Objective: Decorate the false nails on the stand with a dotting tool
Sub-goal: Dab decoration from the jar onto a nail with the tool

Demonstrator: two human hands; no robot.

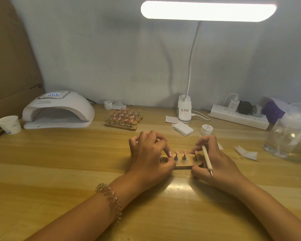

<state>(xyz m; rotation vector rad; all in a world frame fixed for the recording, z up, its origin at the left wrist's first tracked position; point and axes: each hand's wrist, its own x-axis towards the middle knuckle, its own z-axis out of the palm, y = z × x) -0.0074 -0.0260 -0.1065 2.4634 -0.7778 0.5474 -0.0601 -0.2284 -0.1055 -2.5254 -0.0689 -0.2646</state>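
- The stand [182, 165], a small wooden strip, lies on the table [76, 162] straight in front of the person, between the two hands.
- Three metal holders show on it, each carrying a pink false nail [184, 151]. Any further holders are hidden behind the fingers.
- The nails look plain pink, but they are too small to tell whether any dots are on them.
- The left hand [149, 153] has its fingers curled over the stand's left end and grips it there, with a fingertip just beside the nearest holder.
- The right hand [214, 160] pinches the dotting tool [206, 157] between its fingers, while its thumb and fingertips touch the stand's right end.
- The tool's metal tip points back toward the person, away from the nails, so no dot is being placed now.
- My judgement is that the stand is being positioned, and most or all of the dotting is left to do.
- A white gel pot [207, 129] stands just beyond the right hand, beside folded wipes [182, 128].
- Farther back sit more stands of pink nails [123, 119], a nail lamp [57, 110] to the left and a lit desk lamp [208, 10] overhead.
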